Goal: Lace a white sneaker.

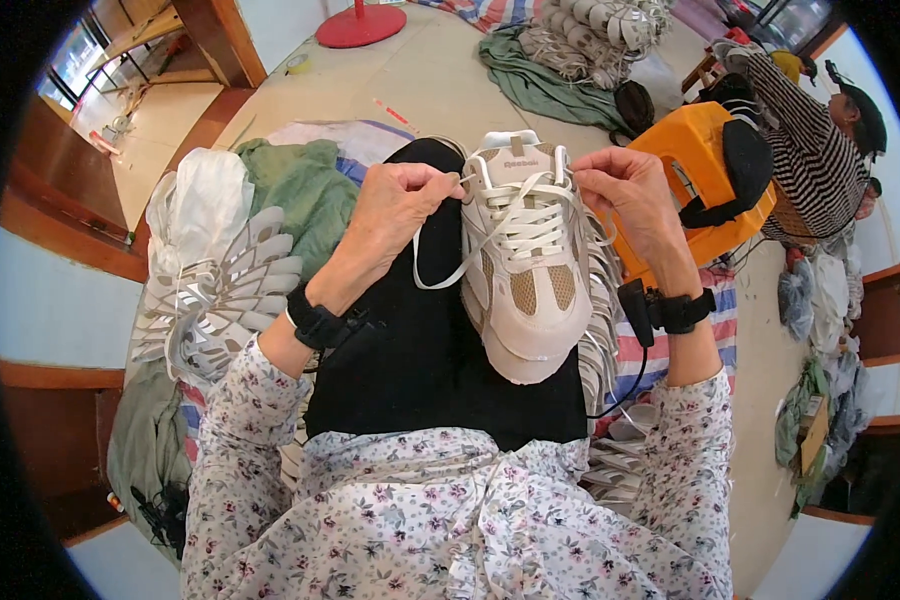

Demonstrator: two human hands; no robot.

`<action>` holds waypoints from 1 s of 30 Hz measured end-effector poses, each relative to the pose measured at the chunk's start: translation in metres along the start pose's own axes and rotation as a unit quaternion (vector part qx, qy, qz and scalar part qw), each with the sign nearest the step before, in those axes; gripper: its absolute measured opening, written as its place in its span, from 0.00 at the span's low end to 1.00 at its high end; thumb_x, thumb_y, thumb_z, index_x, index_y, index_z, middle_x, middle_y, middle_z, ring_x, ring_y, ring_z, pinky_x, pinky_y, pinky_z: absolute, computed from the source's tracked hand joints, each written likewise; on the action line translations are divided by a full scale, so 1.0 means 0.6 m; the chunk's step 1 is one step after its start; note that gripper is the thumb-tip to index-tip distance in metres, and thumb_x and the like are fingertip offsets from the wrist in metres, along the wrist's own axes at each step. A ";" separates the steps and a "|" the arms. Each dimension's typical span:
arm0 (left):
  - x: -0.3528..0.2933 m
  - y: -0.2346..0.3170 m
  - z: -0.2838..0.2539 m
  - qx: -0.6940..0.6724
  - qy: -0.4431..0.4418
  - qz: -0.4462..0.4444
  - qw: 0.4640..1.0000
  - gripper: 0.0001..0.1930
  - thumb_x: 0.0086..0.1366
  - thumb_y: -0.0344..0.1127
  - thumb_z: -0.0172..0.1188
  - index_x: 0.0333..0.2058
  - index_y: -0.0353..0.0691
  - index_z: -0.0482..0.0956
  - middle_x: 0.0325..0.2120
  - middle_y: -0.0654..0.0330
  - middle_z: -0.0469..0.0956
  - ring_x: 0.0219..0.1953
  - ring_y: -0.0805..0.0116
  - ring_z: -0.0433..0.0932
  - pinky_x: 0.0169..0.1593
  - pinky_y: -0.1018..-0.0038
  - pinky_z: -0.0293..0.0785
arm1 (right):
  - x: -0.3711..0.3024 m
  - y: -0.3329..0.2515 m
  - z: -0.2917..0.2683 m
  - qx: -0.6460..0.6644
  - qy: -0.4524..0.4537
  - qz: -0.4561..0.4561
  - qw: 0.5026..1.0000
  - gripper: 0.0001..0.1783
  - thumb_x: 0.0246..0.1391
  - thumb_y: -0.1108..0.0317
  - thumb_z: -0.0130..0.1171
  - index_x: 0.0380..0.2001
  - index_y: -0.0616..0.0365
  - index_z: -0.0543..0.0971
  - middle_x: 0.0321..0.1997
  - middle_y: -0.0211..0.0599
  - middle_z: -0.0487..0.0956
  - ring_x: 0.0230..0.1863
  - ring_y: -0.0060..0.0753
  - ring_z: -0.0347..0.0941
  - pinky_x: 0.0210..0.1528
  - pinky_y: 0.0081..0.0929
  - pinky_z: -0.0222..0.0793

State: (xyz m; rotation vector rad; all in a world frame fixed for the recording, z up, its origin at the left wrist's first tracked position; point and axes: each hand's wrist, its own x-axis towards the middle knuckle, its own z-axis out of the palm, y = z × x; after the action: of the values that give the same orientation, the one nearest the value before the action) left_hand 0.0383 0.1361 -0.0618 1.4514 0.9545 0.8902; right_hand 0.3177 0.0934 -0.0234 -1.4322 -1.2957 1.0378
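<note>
A beige and white sneaker (535, 325) rests on the black cloth (390, 380) over my lap, its toe toward me. White laces (523, 225) criss-cross its tongue. On the shoe's left, beside the upper eyelets, my left hand (395, 208) pinches a lace with thumb and forefinger; a loose lace loop hangs below it. My right hand (635, 200) is closed at the opposite upper eyelets, thumb and forefinger together at a lace. Its exact fingertip grip is partly hidden. Both wrists wear black straps.
Strung grey-white shoe parts (220, 295) lie at left beside a green cloth (300, 190). An orange plastic stool (685, 150) stands at right, near a person in a striped top (805, 150). Farther off are another heap of shoe parts (590, 45) and a red round base (360, 27).
</note>
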 end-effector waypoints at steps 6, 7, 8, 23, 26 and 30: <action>-0.004 0.002 0.001 0.010 0.007 0.001 1.000 0.13 0.66 0.38 0.60 0.30 0.34 0.85 0.17 0.75 0.65 0.21 0.85 0.59 0.24 0.82 0.50 | 0.021 -0.021 -0.002 -0.111 -0.023 0.001 0.994 0.04 0.51 0.78 0.61 0.31 0.66 0.82 0.23 0.27 0.78 0.22 0.13 0.68 0.24 0.13 0.61; -0.005 0.001 0.000 0.011 0.011 -0.001 1.000 0.13 0.66 0.38 0.60 0.30 0.34 0.85 0.17 0.75 0.65 0.21 0.85 0.59 0.24 0.82 0.50 | 0.026 -0.026 0.001 -0.166 -0.042 -0.026 0.985 0.04 0.49 0.78 0.61 0.30 0.66 0.82 0.23 0.27 0.78 0.22 0.14 0.68 0.24 0.13 0.62; -0.005 0.000 0.001 0.007 0.006 -0.001 1.000 0.13 0.66 0.38 0.60 0.30 0.34 0.85 0.17 0.75 0.65 0.21 0.85 0.59 0.24 0.82 0.50 | 0.033 -0.031 0.005 -0.165 -0.046 -0.026 0.985 0.04 0.49 0.78 0.61 0.30 0.66 0.82 0.23 0.27 0.78 0.22 0.14 0.68 0.24 0.13 0.62; 0.024 -0.021 0.007 0.109 0.019 0.043 0.993 0.12 0.57 0.38 0.63 0.26 0.33 0.85 0.14 0.66 0.72 0.19 0.79 0.66 0.24 0.77 0.60 | 0.047 -0.054 0.093 -0.351 -0.029 -0.341 0.872 0.08 0.43 0.70 0.65 0.28 0.62 0.83 0.26 0.41 0.80 0.27 0.29 0.77 0.33 0.27 0.72; 0.031 -0.018 0.015 0.121 0.036 0.070 0.990 0.12 0.52 0.38 0.63 0.25 0.33 0.85 0.13 0.58 0.74 0.17 0.71 0.72 0.25 0.72 0.67 | 0.047 -0.048 0.107 -0.325 -0.089 -0.211 0.918 0.06 0.44 0.74 0.65 0.28 0.64 0.83 0.27 0.34 0.79 0.30 0.26 0.73 0.34 0.26 0.70; 0.024 -0.010 0.028 0.221 0.086 0.148 0.960 0.10 0.53 0.35 0.61 0.25 0.33 0.84 0.15 0.51 0.77 0.20 0.59 0.78 0.28 0.66 0.72 | 0.063 -0.044 0.102 -0.281 -0.128 -0.158 0.938 0.06 0.43 0.75 0.65 0.28 0.65 0.83 0.24 0.31 0.78 0.27 0.21 0.71 0.32 0.22 0.69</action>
State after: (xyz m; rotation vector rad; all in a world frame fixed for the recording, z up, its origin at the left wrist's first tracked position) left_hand 0.0588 0.1434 -0.0693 1.9597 1.1334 1.0807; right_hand 0.2558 0.1370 -0.0123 -1.4495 -2.0583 0.6751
